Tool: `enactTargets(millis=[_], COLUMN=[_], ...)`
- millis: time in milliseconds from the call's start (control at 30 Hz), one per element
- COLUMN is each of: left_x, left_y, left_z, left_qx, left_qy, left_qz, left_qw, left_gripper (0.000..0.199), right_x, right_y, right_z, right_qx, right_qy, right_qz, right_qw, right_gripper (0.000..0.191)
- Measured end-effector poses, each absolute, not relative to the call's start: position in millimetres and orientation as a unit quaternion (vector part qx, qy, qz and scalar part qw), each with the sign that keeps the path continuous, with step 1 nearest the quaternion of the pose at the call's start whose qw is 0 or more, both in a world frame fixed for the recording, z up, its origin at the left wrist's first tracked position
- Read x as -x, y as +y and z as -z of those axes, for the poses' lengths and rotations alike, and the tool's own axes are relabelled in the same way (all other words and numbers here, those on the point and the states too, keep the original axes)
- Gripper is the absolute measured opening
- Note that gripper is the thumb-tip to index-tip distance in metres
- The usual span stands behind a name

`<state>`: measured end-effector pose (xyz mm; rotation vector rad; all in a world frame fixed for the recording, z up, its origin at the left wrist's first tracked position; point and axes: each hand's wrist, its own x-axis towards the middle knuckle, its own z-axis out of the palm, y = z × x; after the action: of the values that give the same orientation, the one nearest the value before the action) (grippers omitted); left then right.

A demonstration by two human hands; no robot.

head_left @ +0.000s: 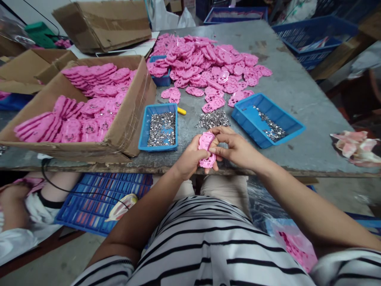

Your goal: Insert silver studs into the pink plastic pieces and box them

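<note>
A pink molded plastic piece [206,145] with small holes and raised details is held over the table's front edge. My left hand [191,157] grips it from the left, thumb lying across its lower face. My right hand [230,147] is closed at its right side, thumb and forefinger pinched together; whether a small part sits between them is hidden. Just beyond the hands lies a heap of small shiny metal parts [213,118]. A blue tray [143,133] of similar metal parts stands to the left, and another blue tray [247,113] to the right.
A large pile of pink pieces [205,59] covers the table's far middle. At left stands a cardboard box [131,119] packed with pink pieces. A yellow-handled tool [181,111] lies by the left tray. Another person's arm [13,202] shows at lower left, near a blue crate [98,198].
</note>
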<state>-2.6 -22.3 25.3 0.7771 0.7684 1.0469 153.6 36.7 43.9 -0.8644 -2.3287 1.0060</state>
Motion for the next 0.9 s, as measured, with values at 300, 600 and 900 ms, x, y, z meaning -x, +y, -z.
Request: enactTargets(millis=[300,600,900], left_x=[4.3,5.3,9.8], left_y=[-21.9,-19.8,-9.2], left_z=[-21.8,-16.5,3.2], left_qx=[-0.374,-0.374,-0.291], left_qy=[0.376,0.400,0.362], left_qz=[-0.484,-0.490,-0.530], left_qw=[0.696,0.678,0.710], left_gripper=[0.049,0.046,0.045], right_x=[-148.5,-144.6,-134.2], right_y=[29.4,36.5,42.9], right_z=[-35.8,-27.2,-16.4], right_qx=[0.339,0.384,0.398], right_qy=[-0.761,-0.673,-0.664], right_qz=[-0.460,-0.479,-0.482], right_qw=[0.306,0.413,0.411], right_gripper=[0.016,0.022,0.023])
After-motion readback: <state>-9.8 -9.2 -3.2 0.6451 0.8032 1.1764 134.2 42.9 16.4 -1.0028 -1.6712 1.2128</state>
